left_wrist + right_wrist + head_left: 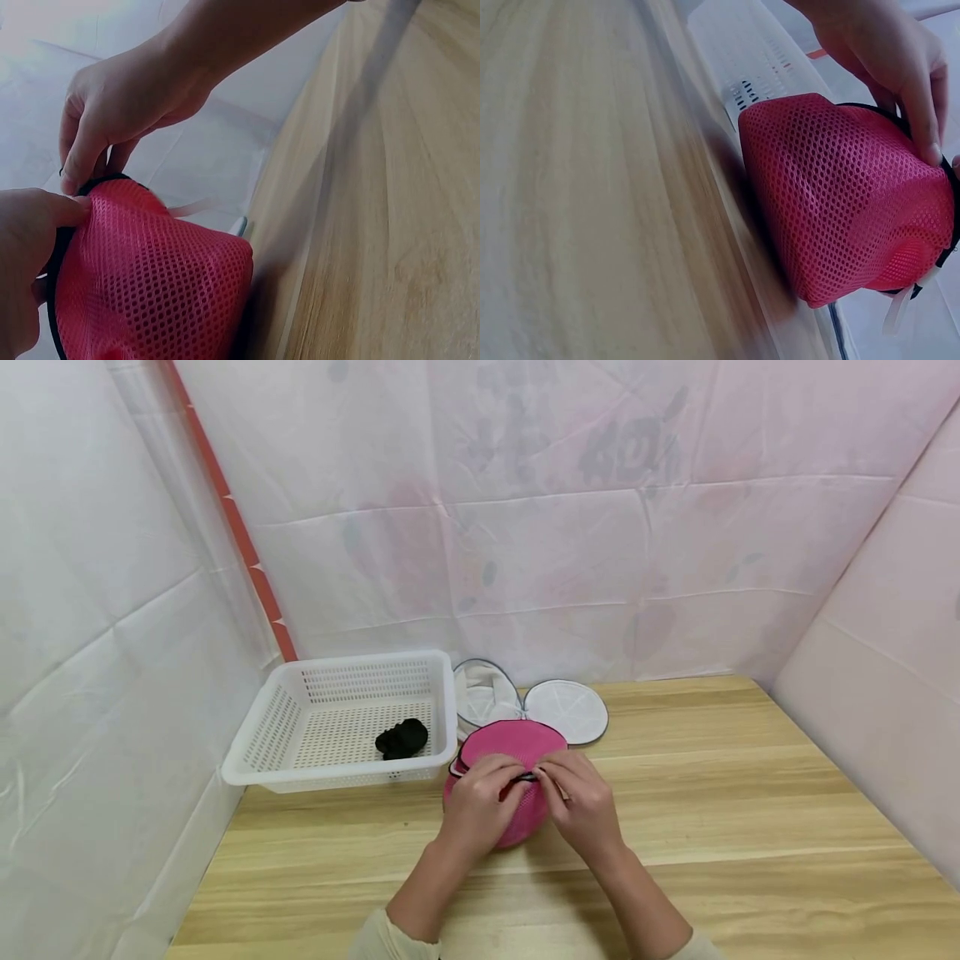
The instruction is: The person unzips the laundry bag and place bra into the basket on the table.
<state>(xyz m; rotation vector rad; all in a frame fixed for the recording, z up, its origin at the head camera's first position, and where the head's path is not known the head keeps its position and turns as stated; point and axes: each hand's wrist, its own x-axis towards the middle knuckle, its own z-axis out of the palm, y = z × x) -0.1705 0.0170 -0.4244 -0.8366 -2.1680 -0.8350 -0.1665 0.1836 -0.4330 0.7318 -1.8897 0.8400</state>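
Note:
A round pink mesh laundry bag (513,739) with black edging stands on the table between both hands, its round flap tipped up at the back. My left hand (483,802) pinches the black-edged rim from the left, thumb and fingers on either side of it. Close beside it, my right hand (581,797) pinches the same rim. In the left wrist view, both sets of fingertips meet at the top edge of the pink mesh (157,277). A pale zipper end (926,277) shows at the bag's edge in the right wrist view.
Left of the bag is a white perforated plastic basket (337,777) with a black bundled item (402,739) inside. Behind the bag lies an opened white mesh bag (566,712) with dark edging. White sheeting (525,543) walls in the back and sides of the wooden table (712,810).

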